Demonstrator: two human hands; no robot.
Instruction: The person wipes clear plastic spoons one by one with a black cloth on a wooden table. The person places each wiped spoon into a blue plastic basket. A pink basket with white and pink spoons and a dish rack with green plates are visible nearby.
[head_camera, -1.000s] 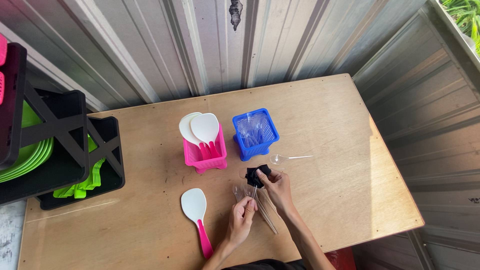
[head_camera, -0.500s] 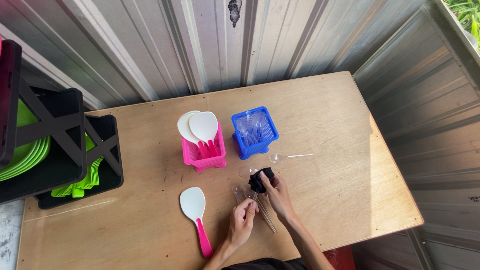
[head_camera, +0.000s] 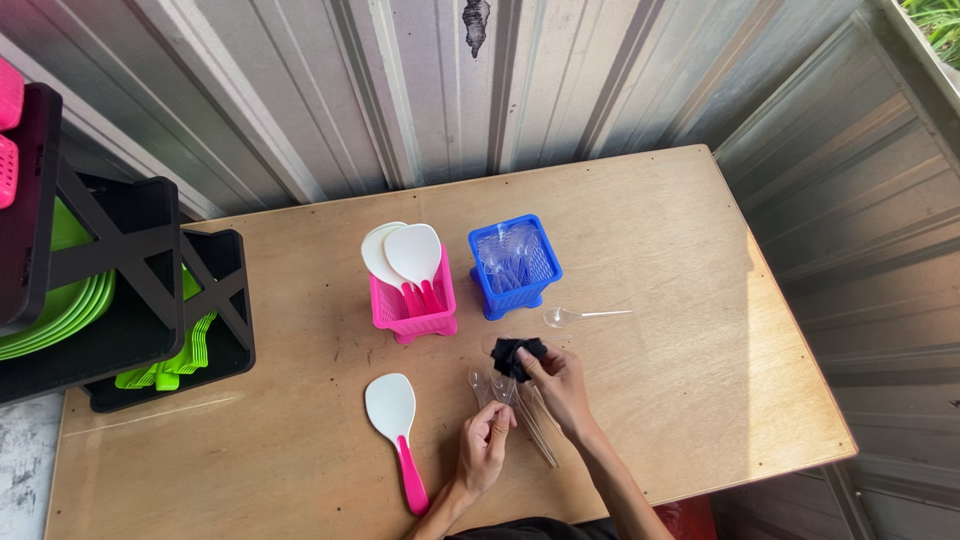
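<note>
While the right hand pinches a crumpled black cloth against clear plastic spoons gripped by the left hand above the wooden table, a slippery spoon could slide loose.

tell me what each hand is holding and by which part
The right hand pinches a black cloth at its near edge. The left hand grips a clear plastic spoon low on its handle.

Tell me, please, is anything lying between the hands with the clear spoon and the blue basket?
Nothing visible does. The right hand presses a black cloth onto the clear spoon held by the left hand; bare table separates them from the blue basket.
</note>
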